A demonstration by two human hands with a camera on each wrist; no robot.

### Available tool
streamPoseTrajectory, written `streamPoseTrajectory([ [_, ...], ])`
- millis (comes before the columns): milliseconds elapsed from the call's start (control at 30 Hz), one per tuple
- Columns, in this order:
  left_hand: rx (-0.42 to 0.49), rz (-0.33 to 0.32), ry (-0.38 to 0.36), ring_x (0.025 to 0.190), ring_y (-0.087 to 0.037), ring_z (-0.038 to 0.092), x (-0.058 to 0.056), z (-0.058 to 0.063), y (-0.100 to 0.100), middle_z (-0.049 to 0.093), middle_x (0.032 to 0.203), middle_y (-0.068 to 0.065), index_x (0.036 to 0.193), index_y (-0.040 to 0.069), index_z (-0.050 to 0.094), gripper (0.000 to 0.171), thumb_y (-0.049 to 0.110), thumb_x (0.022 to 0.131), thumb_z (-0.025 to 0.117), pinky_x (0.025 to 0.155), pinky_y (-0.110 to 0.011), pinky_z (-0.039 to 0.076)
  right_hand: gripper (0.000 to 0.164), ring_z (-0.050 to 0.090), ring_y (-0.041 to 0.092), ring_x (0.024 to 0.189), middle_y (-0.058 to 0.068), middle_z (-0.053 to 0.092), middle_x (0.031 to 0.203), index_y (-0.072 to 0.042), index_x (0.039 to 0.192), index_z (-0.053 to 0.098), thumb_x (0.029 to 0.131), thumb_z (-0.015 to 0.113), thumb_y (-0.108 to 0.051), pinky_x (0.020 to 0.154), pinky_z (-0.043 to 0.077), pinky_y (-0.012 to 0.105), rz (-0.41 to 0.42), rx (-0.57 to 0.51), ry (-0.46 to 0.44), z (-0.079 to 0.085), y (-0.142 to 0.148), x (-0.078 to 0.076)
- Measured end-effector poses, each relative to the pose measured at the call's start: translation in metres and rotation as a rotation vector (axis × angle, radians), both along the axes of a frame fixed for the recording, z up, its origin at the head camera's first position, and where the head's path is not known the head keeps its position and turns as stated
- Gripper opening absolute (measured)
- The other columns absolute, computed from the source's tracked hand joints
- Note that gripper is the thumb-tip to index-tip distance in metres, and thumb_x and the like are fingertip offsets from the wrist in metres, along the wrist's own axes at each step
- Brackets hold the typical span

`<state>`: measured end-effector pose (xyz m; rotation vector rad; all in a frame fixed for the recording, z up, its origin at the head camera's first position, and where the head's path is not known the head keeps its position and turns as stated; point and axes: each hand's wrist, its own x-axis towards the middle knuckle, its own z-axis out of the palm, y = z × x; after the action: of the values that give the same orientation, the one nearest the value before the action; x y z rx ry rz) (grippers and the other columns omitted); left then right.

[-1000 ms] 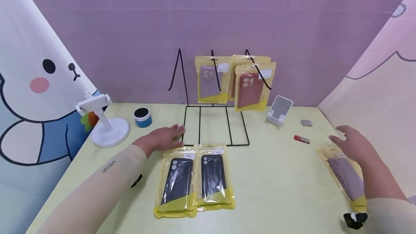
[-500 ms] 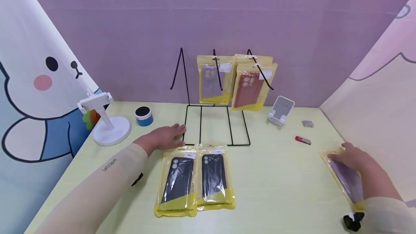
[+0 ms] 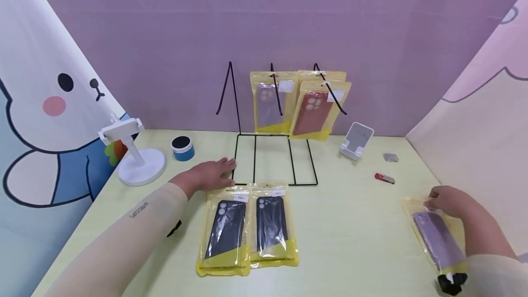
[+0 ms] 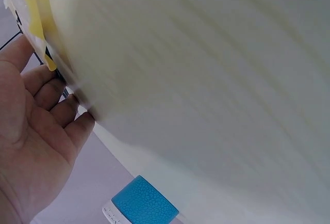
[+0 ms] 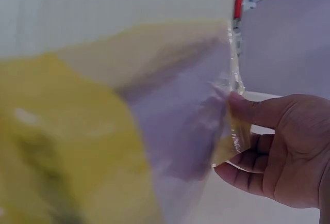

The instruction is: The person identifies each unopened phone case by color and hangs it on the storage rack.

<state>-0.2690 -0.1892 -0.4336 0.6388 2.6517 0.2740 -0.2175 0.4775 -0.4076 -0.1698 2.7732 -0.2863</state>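
Free table [image 3: 346,223] lies right of the black-case packets [image 3: 271,223]; the wire rack [image 3: 254,159] obstructs behind.

Two bagged phone cases [image 3: 225,226] lie before the rack [image 3: 254,159], a jar [image 3: 183,149] left, a phone stand [image 3: 358,138] right

behind the left hand [image 3: 206,177] is a cream sleeve [image 3: 115,244] with dark letters [image 3: 138,210]. behind the right hand [image 3: 451,203] are another sleeve [image 3: 497,276] and a black lump [image 3: 450,284].
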Motion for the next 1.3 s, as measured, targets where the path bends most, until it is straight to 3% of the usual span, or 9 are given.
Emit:
streamPoseTrajectory([
  [167,-0.006,0.014,-0.005,0.150,-0.034,0.018,-0.001,-0.001,0.001,0.011,0.166,-0.007,0.158,0.021,0.020,0.074,0.054,0.098,0.049,0.119,-0.053,0.025,0.012,0.050,0.018,0.074,0.006,0.059,0.082,0.000,0.089,0.062,0.095,0.058,-0.010,0.063,0.043,0.034,0.059,-0.012,0.055,0.018,-0.016,0.005],
  [367,-0.005,0.022,-0.006,0.151,-0.032,0.015,-0.001,-0.005,0.000,0.010,0.166,-0.004,0.158,0.022,0.019,0.074,0.055,0.098,0.049,0.119,-0.052,0.024,0.007,0.051,0.017,0.078,0.001,0.061,0.086,-0.007,0.093,0.064,0.095,0.059,-0.011,0.066,0.044,0.034,0.085,-0.028,0.111,0.044,-0.038,0.012],
  [567,-0.009,0.005,0.007,0.150,-0.034,0.017,-0.003,-0.005,-0.001,0.011,0.166,-0.007,0.158,0.020,0.019,0.075,0.055,0.098,0.048,0.119,-0.053,0.025,0.007,0.053,0.007,0.079,-0.004,0.065,0.089,-0.014,0.094,0.067,0.096,0.062,-0.019,0.068,0.046,0.031,0.140,-0.043,0.225,0.069,-0.067,0.018],
  [800,-0.008,0.017,-0.006,0.150,-0.034,0.017,-0.003,-0.005,0.000,0.010,0.166,-0.007,0.158,0.022,0.018,0.075,0.056,0.098,0.048,0.119,-0.052,0.025,0.008,0.054,-0.002,0.082,-0.005,0.067,0.094,-0.018,0.099,0.068,0.096,0.064,-0.025,0.070,0.049,0.029,0.144,-0.120,0.342,0.094,-0.104,0.029],
  [1033,0.006,0.034,-0.017,0.150,-0.033,0.017,-0.003,-0.004,0.000,0.009,0.166,-0.006,0.158,0.024,0.019,0.075,0.056,0.098,0.049,0.119,-0.052,0.024,0.004,0.057,-0.002,0.079,-0.010,0.067,0.090,-0.024,0.099,0.067,0.095,0.065,-0.022,0.067,0.048,0.023,0.212,-0.208,0.428,0.117,-0.140,0.040],
  [1300,0.009,0.027,-0.011,0.150,-0.035,0.017,-0.002,-0.004,0.000,0.010,0.166,-0.007,0.158,0.022,0.019,0.075,0.055,0.098,0.049,0.119,-0.053,0.023,0.015,0.051,0.000,0.076,-0.017,0.060,0.085,-0.031,0.094,0.066,0.091,0.071,-0.017,0.065,0.041,0.016,0.315,-0.271,0.593,0.129,-0.182,0.044],
])
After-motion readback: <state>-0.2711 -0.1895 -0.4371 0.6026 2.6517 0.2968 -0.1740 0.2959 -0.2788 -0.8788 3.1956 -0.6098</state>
